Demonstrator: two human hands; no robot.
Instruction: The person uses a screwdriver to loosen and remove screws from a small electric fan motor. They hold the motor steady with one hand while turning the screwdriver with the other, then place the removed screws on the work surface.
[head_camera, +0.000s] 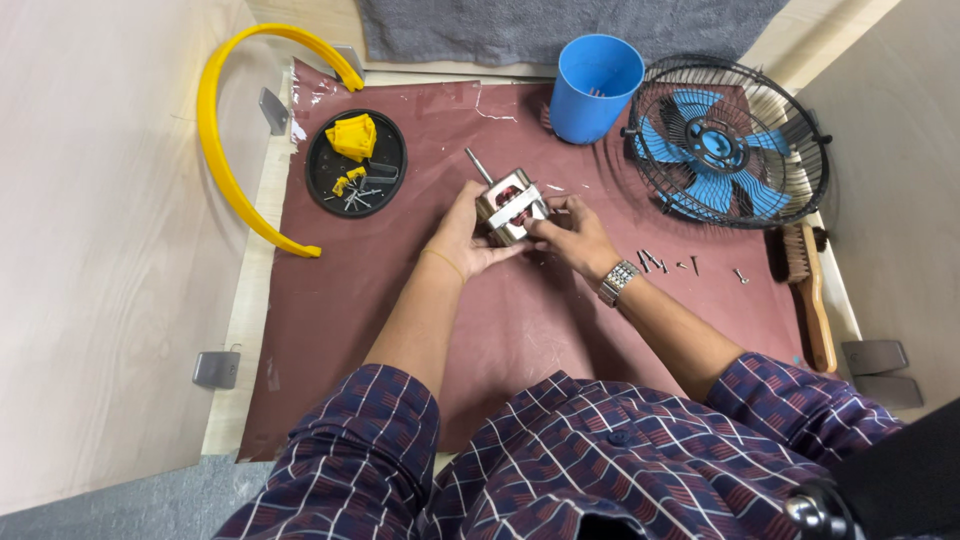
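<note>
A small metal fan motor with a thin shaft sticking up to the left is held over the reddish-brown mat. My left hand cups it from the left and below. My right hand, with a metal watch on its wrist, grips the motor's right side with the fingertips. A black wire fan cage with blue blades lies to the right on the mat.
A blue plastic cup stands at the back. A black round tray holds yellow parts and screws. A yellow curved ring piece lies at left. Loose screws and a wooden brush lie at right.
</note>
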